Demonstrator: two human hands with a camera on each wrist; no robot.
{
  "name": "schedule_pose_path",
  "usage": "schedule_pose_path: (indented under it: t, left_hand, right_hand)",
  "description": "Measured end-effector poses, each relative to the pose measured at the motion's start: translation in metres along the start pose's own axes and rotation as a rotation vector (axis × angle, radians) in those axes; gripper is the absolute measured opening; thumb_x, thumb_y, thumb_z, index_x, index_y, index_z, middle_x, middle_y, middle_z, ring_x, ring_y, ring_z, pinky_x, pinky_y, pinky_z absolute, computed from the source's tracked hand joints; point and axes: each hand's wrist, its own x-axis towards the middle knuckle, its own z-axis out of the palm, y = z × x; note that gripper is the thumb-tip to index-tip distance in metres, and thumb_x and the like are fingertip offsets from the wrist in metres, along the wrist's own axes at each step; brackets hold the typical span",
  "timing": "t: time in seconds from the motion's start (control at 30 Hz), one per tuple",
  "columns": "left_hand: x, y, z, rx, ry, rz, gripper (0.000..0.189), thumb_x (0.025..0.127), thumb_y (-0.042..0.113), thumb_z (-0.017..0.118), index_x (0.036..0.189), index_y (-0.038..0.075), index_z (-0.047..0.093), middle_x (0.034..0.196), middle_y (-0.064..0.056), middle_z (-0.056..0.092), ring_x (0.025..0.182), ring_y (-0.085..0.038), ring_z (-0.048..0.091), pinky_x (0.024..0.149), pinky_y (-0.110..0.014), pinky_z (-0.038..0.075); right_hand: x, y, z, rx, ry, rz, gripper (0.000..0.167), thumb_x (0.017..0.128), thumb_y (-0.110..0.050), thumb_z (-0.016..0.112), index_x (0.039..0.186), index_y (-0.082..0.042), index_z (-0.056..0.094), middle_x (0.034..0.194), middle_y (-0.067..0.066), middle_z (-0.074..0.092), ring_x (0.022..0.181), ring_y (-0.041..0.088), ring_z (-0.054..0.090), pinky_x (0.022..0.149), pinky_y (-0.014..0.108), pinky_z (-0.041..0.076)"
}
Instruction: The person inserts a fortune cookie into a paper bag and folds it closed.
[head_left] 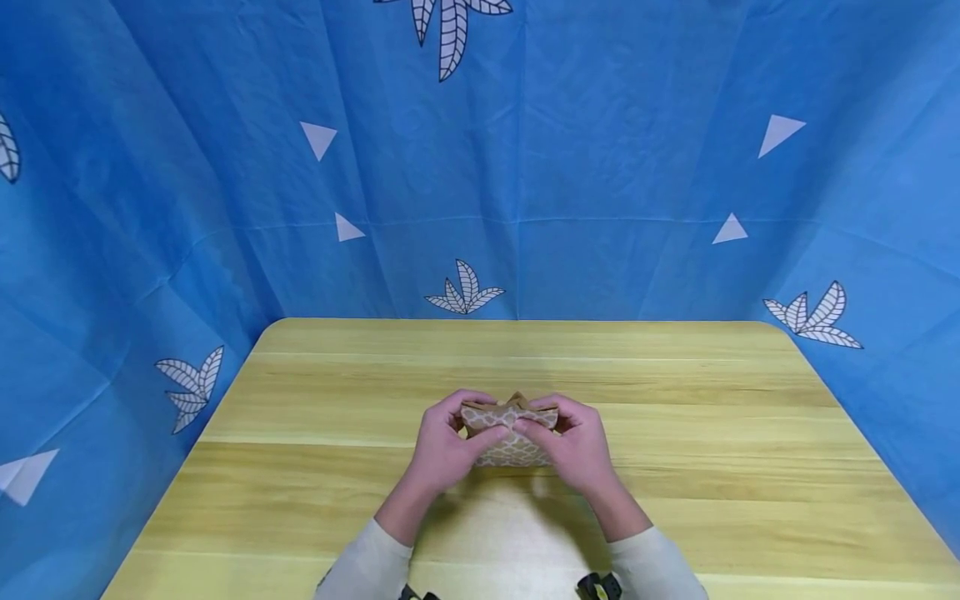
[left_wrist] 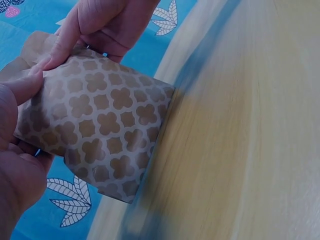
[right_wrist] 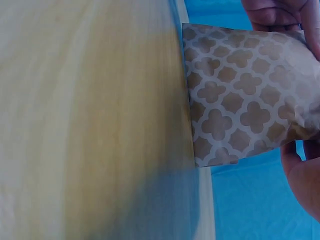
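Note:
A brown paper bag [head_left: 513,455] with a white lattice pattern is held between both hands above the table. My left hand [head_left: 441,446] grips its left side, thumb on the near face and fingers behind. On the right side, my right hand [head_left: 583,446] holds it the same way, and the two thumbs nearly meet in the middle. The upper part looks creased, with brown paper sticking up behind the thumbs. In the left wrist view the patterned face of the bag [left_wrist: 107,122] shows down to its straight bottom edge. Whether that edge touches the table cannot be told. The bag's inside is hidden.
The light wooden table [head_left: 300,467] has rounded far corners. A blue cloth [head_left: 600,183] with white leaves and triangles hangs behind it and along both sides. Dark devices [head_left: 598,586] are at the wrists near the bottom of the head view.

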Motion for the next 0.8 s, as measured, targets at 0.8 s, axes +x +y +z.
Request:
schedule_pose_path:
  t: [0.8]
  left_hand:
    - [-0.0021,-0.01,-0.0024,-0.033,-0.052,-0.016,0.034,0.083,0.003,0.081,0.114,0.006,0.067,0.106,-0.004,0.067,0.085,-0.024,0.063,0.069,-0.036,0.055]
  right_hand:
    - [-0.002,0.0008,0.002,0.055,-0.009,0.04,0.018,0.08,0.008,0.079,0.098,0.005,0.075,0.093,0.015,0.074,0.079,0.02,0.071,0.065,0.036,0.059]
